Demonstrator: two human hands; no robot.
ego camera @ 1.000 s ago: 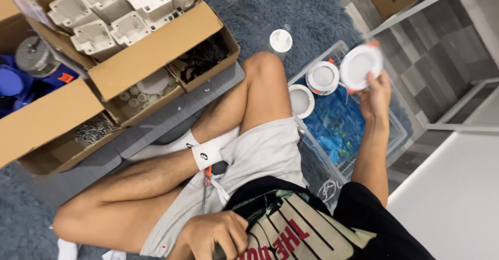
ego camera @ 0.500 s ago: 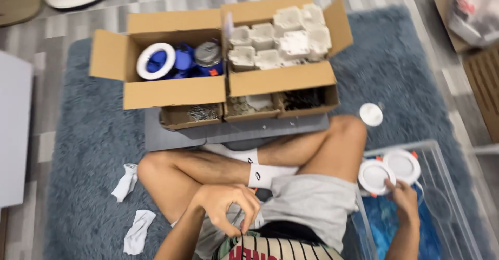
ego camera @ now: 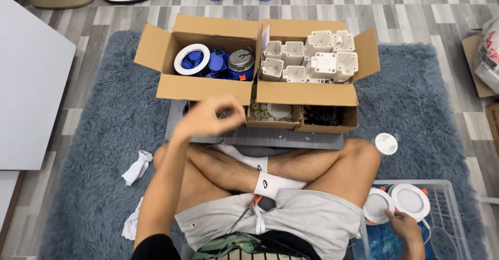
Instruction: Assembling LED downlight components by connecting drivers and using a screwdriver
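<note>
I sit cross-legged on a grey-blue shaggy rug (ego camera: 104, 135). My left hand (ego camera: 210, 118) is stretched forward and blurred, its fingers curled over a small tray of tiny metal parts (ego camera: 224, 114); whether it holds any is unclear. My right hand (ego camera: 403, 230) is low at my right side and grips the lower edge of a white round lamp (ego camera: 377, 205). A second white round lamp (ego camera: 410, 200) lies against the first, both inside a clear plastic crate (ego camera: 449, 223). A screwdriver (ego camera: 248, 212) lies in my lap.
Two open cardboard boxes stand ahead: the left box (ego camera: 208, 89) holds a white ring (ego camera: 191, 59) and blue parts, the right box (ego camera: 306, 94) white plastic housings (ego camera: 317, 57). Smaller trays of parts (ego camera: 322, 116) sit on a grey board (ego camera: 291, 138). A white cap (ego camera: 385, 143) and white rags (ego camera: 136, 167) lie on the rug.
My left hand has left my lap and reached forward to the tray of metal parts. The view has steadied over the boxes. My right hand stays at the lamps in the crate.
</note>
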